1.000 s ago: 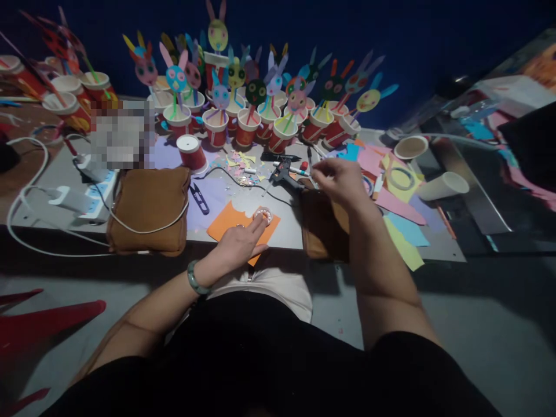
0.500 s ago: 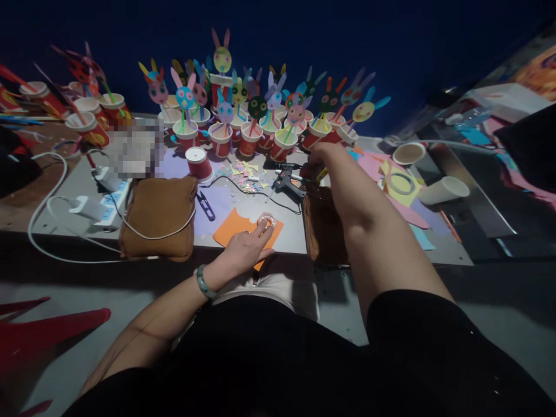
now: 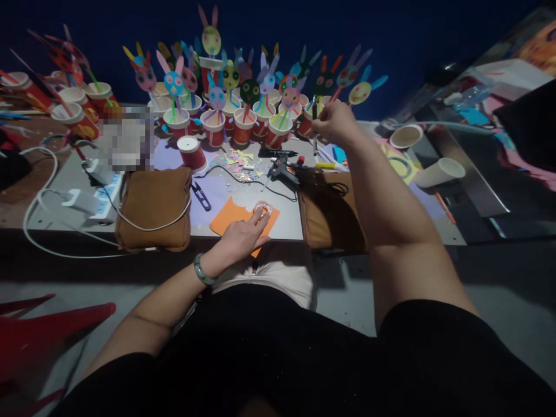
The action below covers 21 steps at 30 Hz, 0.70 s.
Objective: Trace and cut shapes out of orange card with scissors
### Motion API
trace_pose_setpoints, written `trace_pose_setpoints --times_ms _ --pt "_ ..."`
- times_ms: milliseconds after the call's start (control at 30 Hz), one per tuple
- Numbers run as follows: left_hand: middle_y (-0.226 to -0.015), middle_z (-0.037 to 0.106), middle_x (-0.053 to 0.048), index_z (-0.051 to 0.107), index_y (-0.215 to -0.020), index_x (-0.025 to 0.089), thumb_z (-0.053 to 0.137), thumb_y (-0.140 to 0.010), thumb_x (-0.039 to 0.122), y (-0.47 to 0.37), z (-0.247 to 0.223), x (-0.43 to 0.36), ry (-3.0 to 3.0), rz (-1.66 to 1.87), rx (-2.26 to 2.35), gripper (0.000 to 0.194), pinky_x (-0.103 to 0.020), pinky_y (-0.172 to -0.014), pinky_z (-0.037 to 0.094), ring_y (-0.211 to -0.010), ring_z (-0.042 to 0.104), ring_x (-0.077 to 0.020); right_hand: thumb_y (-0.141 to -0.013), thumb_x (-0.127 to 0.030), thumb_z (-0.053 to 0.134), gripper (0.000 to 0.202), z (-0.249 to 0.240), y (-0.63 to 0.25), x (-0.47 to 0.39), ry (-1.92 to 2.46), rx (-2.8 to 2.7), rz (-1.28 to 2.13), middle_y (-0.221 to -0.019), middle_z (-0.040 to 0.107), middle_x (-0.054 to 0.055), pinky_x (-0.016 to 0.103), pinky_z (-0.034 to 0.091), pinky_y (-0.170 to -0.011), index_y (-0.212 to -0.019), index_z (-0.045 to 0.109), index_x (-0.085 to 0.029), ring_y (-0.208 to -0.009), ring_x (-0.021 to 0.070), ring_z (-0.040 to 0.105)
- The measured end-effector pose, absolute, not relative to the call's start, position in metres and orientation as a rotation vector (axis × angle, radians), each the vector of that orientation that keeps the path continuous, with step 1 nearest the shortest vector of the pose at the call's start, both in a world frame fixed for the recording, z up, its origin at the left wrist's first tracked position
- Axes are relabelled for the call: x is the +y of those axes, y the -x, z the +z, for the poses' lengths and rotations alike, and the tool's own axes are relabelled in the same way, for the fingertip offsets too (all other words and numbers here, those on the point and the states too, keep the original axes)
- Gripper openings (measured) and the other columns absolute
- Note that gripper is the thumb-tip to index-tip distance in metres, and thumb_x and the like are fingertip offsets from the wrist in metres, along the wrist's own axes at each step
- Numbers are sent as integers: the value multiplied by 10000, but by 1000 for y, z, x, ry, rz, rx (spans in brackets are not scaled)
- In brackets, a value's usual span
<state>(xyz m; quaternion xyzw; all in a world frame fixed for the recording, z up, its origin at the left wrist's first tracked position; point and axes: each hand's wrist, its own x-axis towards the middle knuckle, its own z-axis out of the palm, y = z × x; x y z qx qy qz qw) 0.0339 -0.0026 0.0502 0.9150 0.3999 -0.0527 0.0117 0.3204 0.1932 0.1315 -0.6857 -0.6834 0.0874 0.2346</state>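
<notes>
My left hand (image 3: 242,236) lies with its fingers stretched out over a sheet of orange paper (image 3: 223,216) at the table's front edge. Its fingertips press on a small pinkish-white ring (image 3: 263,207) on that sheet; the ring's exact kind is unclear. A bite-shaped cutout shows in the paper's far edge. My right hand (image 3: 336,123) is raised over the back of the table, closed on a slim dark pen (image 3: 315,110) that stands nearly upright. Below and left of it lie a black glue gun (image 3: 283,171) and a black marker (image 3: 278,153).
Red paper cups (image 3: 212,128) with rabbit-faced paper figures line the back. Thread snips (image 3: 201,196) lie beside a brown cushion (image 3: 154,208); another brown cushion (image 3: 332,214) is on the right. A power strip (image 3: 108,200) with white cables stands left. Paper scraps (image 3: 241,162) lie mid-table.
My right hand has risen from beside the glue gun, bringing the pen up with it. My left hand stays on the ring and orange paper. The view has shifted slightly.
</notes>
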Motion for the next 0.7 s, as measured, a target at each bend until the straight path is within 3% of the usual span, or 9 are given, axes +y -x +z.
trace_pose_setpoints --times_ms 67,133,267,400,500,700 --pt "-1636 290 -234 373 -1534 166 397 -1019 483 -34 51 -3 -2841 -170 1249 605 -348 -619 544 -806 739 -246 -855 -152 589 132 133 -302 159 1821 -1748 409 -778 705 71 242 399 -642 -930 578 -44 -676 89 628" --pt "-1637 281 -241 371 -1538 167 417 -1013 485 -35 51 -3 -2827 -175 1250 615 -344 -625 544 -817 739 -246 -832 -139 654 273 127 -284 123 1661 -1729 570 -731 688 16 247 438 -608 -1096 587 -118 -607 93 594" --pt "-1638 267 -253 337 -1562 177 424 -1013 481 -35 50 -3 -2806 -160 1250 634 -339 -629 536 -789 720 -218 -876 -317 641 175 112 -267 75 1409 -1738 1019 -658 665 7 295 491 -562 -1004 666 -202 -561 130 583" --pt "-1642 277 -227 378 -1545 177 419 -1014 480 -34 46 -3 -2806 -117 1224 613 -357 -628 539 -764 699 -207 -818 -442 689 296 102 -264 71 1197 -1590 1447 -778 732 66 335 542 -603 -961 680 -183 -628 159 642" --pt "-1627 305 -238 346 -1566 176 439 -1008 478 -33 45 -3 -2784 -94 1221 642 -357 -620 534 -772 694 -212 -779 -465 741 335 96 -255 81 1151 -1588 1443 -759 718 54 322 526 -601 -940 657 -183 -634 151 629" --pt "-1640 248 -266 323 -1578 164 450 -1004 489 -34 48 -3 -2747 -117 1218 672 -356 -633 536 -803 698 -226 -841 -573 670 402 73 -230 99 1315 -1819 1108 -557 531 -28 263 358 -485 -703 582 -206 -512 99 428"
